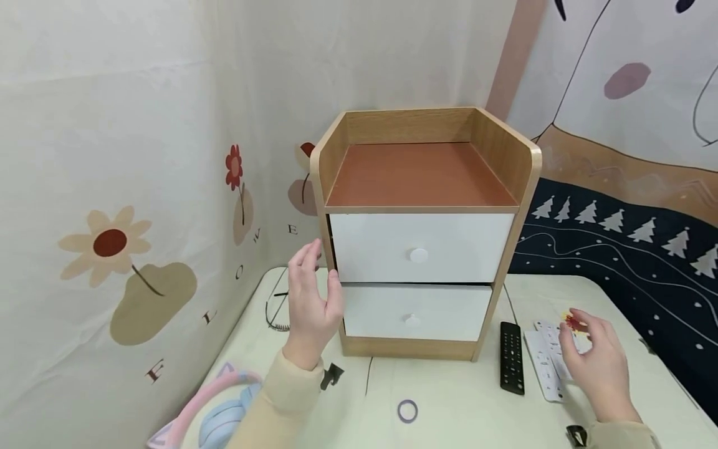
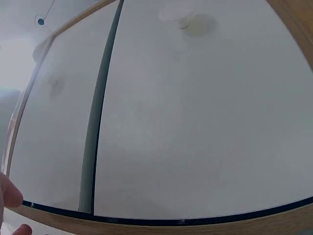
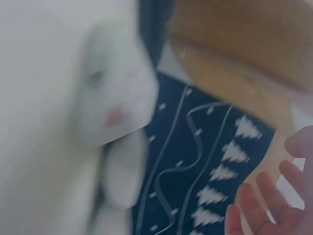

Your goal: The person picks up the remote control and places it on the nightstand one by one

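Observation:
A small wood-edged cabinet (image 1: 421, 174) with a brown top stands on the table. Its upper white drawer (image 1: 376, 249) and lower white drawer (image 1: 376, 312) each have a round white knob. My left hand (image 1: 311, 305) is raised at the cabinet's front left edge, fingers pointing up, thumb apart, holding nothing. Fingertips (image 2: 11, 192) show at the corner of the left wrist view, beside the drawer fronts (image 2: 195, 122). To the right, my right hand (image 1: 600, 368) hovers with loosely bent fingers over a white power strip (image 1: 543, 365); its palm looks bare in the right wrist view.
A black remote control (image 1: 512, 358) lies between cabinet and power strip. Purple ring (image 1: 407, 411) and small black clip (image 1: 332, 376) lie in front of the cabinet. Pink and blue headphones (image 1: 219, 399) sit at the left. Patterned cloth (image 1: 617, 249) hangs behind the table.

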The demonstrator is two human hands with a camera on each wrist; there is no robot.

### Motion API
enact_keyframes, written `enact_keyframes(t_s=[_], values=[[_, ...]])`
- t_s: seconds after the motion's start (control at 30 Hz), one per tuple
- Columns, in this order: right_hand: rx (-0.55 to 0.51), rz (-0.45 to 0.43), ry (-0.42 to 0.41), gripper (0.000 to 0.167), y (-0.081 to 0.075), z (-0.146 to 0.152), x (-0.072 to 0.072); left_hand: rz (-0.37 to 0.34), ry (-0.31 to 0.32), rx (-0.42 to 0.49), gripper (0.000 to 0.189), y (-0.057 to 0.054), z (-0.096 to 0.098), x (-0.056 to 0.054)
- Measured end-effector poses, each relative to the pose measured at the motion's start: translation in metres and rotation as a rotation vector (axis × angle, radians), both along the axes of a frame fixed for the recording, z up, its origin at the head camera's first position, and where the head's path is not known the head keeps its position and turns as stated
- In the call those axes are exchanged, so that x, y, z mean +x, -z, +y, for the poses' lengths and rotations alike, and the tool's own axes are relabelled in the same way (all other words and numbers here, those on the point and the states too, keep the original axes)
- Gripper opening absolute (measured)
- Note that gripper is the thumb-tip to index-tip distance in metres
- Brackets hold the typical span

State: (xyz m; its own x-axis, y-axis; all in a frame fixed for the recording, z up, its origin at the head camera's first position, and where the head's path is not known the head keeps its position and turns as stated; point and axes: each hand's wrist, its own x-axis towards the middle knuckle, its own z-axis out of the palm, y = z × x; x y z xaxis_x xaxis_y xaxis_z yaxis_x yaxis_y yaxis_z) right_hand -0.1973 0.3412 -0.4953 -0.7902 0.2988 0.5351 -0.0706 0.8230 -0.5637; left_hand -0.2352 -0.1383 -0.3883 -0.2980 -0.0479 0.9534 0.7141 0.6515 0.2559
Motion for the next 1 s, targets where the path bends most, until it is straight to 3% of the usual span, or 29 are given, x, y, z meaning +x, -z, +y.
enact_keyframes(t_s=[0.13, 0.3, 0.7, 1.0], values=[[-0.025, -0.139, 0.055, 0.053, 0.010, 0.015, 0.002, -0.062, -0.001, 0.026, 0.064, -0.001, 0.000, -0.001], [-0.030, -0.282, 0.065, 0.063, 0.015, 0.028, 0.002, -0.129, -0.005, 0.022, 0.067, -0.005, 0.003, -0.003], [-0.053, -0.635, 0.097, 0.078, 0.024, 0.042, -0.002, -0.116, -0.064, 0.004, 0.067, -0.008, 0.003, -0.009], [0.030, -0.704, 0.113, 0.070, 0.030, 0.043, 0.000, -0.085, -0.060, -0.009, 0.067, -0.002, 0.001, -0.013]])
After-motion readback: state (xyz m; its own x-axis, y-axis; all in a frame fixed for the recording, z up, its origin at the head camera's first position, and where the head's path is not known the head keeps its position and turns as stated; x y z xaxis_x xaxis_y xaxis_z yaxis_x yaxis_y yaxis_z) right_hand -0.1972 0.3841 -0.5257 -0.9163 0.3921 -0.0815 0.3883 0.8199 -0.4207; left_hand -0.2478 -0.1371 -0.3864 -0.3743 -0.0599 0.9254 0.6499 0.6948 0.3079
